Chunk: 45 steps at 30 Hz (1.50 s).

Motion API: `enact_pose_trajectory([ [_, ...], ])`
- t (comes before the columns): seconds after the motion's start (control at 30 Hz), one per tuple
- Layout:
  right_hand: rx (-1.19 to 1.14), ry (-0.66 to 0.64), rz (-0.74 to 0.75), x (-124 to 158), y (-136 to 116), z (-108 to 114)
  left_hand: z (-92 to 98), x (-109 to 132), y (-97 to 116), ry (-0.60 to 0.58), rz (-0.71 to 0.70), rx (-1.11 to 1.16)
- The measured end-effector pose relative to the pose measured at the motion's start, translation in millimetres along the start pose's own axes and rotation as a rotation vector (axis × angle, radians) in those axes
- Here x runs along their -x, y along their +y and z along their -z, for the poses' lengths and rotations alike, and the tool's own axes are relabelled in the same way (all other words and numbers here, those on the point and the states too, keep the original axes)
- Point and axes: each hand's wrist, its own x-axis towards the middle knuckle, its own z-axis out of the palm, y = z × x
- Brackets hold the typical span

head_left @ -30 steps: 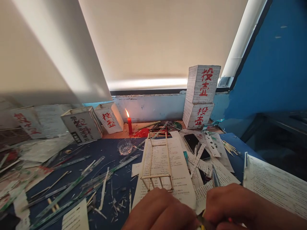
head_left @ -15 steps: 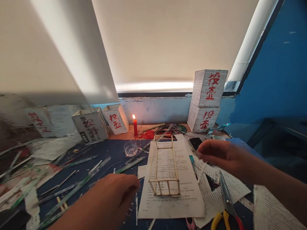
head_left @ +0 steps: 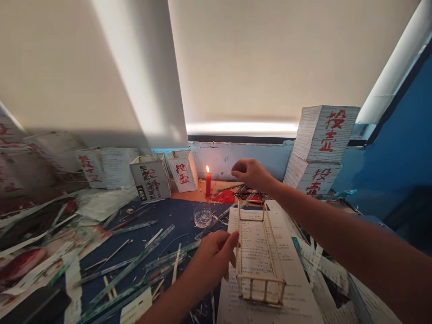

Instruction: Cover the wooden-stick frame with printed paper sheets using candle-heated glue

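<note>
The left hand (head_left: 216, 256) rests at the left long side of the stick frame (head_left: 259, 252), its thumb and fingertips lying against the frame's lower left edge; the fingers are loosely curled and close together, and whether they pinch a stick cannot be told. The stick frame is an open box of thin wooden sticks that stands on a printed sheet (head_left: 297, 301) at the near right of the blue table (head_left: 175, 216).

The right hand (head_left: 251, 173) is extended far forward, above the back edge of the table and just right of the lit red candle (head_left: 208, 182). Its fingers are drawn together in a pinch; what they hold, if anything, is too small to tell.

A small glass dish (head_left: 202, 217) sits between the candle and the frame. Two paper boxes (head_left: 165, 175) with red characters stand left of the candle. A stack of two larger lettered boxes (head_left: 320, 148) stands at the back right. Paper strips and sticks (head_left: 128, 265) litter the left half of the table.
</note>
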Motion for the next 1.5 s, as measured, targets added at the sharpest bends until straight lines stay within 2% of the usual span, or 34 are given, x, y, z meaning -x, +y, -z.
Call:
enact_pose_trajectory([
  [0.13, 0.08, -0.018, 0.012, -40.6, -3.8, -32.3, -10.9, -2.3, -6.5, -0.044, 0.021, 0.234],
  [0.23, 0.128, -0.053, 0.029, -63.5, -4.3, -51.2, -14.1, -3.9, -10.4, -0.078, 0.048, 0.305],
  [0.47, 0.19, -0.081, 0.026, -88.7, 3.0, -76.8, -10.9, -2.9, -7.6, -0.058, 0.052, 0.339],
  [0.77, 0.197, -0.092, 0.024, -88.1, 8.2, -85.1, -9.9, 2.0, -2.8, -0.026, 0.09, 0.233],
  [1.23, 0.223, -0.078, 0.007, -89.4, 10.9, -88.7, -11.3, -1.3, -7.1, -0.033, 0.075, 0.298],
  [1.4, 0.217, -0.08, 0.009, -88.6, 11.2, -88.9, -10.9, 0.5, -5.6, -0.05, 0.074, 0.243],
  [1.5, 0.2, -0.084, 0.028, -87.6, 10.1, -88.5, -12.5, 2.0, -7.6, -0.019, 0.074, 0.217],
])
